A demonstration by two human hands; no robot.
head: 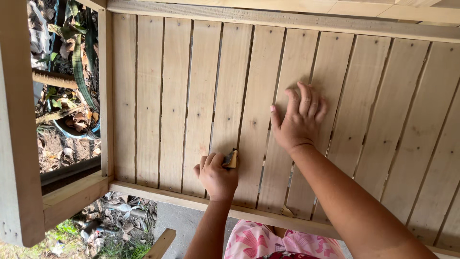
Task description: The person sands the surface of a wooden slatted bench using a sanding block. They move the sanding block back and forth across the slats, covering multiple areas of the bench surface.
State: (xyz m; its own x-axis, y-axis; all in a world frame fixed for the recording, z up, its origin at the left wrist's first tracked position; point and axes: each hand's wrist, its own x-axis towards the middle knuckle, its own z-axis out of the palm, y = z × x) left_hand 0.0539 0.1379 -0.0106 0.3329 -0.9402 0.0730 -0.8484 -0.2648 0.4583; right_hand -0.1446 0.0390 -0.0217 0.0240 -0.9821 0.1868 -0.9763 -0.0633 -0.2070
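Observation:
A pale wooden slatted panel (pixel 191 96) fills most of the view, its vertical slats nailed to a frame rail (pixel 158 192) along the near edge. My left hand (pixel 215 176) is closed around a small folded piece of sandpaper (pixel 232 158) and presses it against a slat near the lower rail. My right hand (pixel 299 120) lies flat, fingers spread, on the slats a little higher and to the right, holding nothing. My right forearm reaches in from the bottom right corner.
A thick wooden post (pixel 19 144) of the frame stands at the left. Past it lies bare ground with dry leaves, plants and a blue-rimmed pot (pixel 72 127). Rubble (pixel 120 216) lies below the panel. Pink flowered clothing (pixel 258 242) shows at the bottom.

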